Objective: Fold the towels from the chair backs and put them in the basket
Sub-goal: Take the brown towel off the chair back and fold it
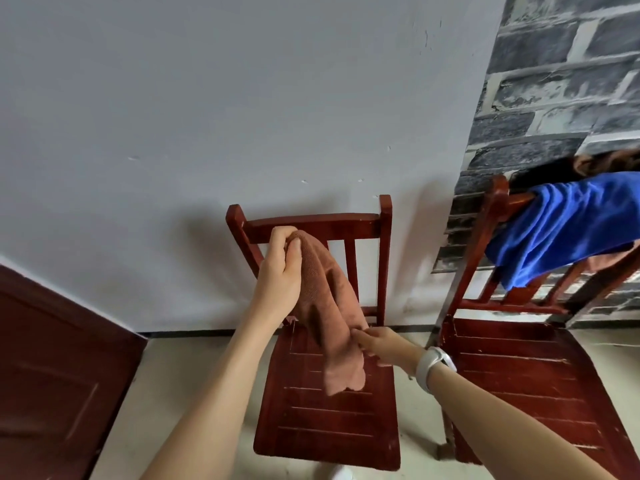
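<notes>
A rust-brown towel (323, 306) hangs bunched in the air in front of the middle red wooden chair (349, 223). My left hand (280, 268) grips its top end near the chair's top rail. My right hand (379, 344), with a white watch on the wrist, pinches the towel's lower edge above the seat. A blue towel (568, 226) is draped over the back of the right chair (498, 202), with a brown cloth (609, 161) partly showing behind it. No basket is in view.
Both chairs stand against the wall, white behind the middle one and grey brick-patterned (554, 81) behind the right one. A dark red door or panel (52, 358) fills the lower left. Pale floor shows between and beside the chairs.
</notes>
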The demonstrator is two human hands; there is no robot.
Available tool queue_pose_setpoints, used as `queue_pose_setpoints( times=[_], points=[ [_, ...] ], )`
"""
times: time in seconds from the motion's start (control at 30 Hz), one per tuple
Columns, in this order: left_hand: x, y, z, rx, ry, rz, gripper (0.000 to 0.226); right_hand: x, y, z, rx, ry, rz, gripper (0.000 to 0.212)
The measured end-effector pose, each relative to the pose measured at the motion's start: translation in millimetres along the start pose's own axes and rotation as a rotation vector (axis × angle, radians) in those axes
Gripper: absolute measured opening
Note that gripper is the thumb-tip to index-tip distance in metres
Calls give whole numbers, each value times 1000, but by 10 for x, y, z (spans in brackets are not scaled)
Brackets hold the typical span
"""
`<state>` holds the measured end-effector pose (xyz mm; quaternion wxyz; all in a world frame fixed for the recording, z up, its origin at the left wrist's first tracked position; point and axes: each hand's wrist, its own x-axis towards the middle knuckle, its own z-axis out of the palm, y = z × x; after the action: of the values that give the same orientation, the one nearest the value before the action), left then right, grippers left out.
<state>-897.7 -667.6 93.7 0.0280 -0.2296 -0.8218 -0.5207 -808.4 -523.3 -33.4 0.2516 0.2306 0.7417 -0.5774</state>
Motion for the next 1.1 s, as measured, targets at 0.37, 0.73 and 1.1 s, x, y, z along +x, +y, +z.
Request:
queue_pose_setpoints(
  times=[0.37,0.73,1.1],
  points=[
    [-23,-153,-283,-224,90,-317,19,145,-234,573,152,-42,-99,16],
    [-438,-672,-322,241,-331,-339,37,-28,-422,244,242,197,-509,15],
    [-559,-696,161,31,-134,-226,21,-110,-192,206,206,32,-187,24]
  ],
)
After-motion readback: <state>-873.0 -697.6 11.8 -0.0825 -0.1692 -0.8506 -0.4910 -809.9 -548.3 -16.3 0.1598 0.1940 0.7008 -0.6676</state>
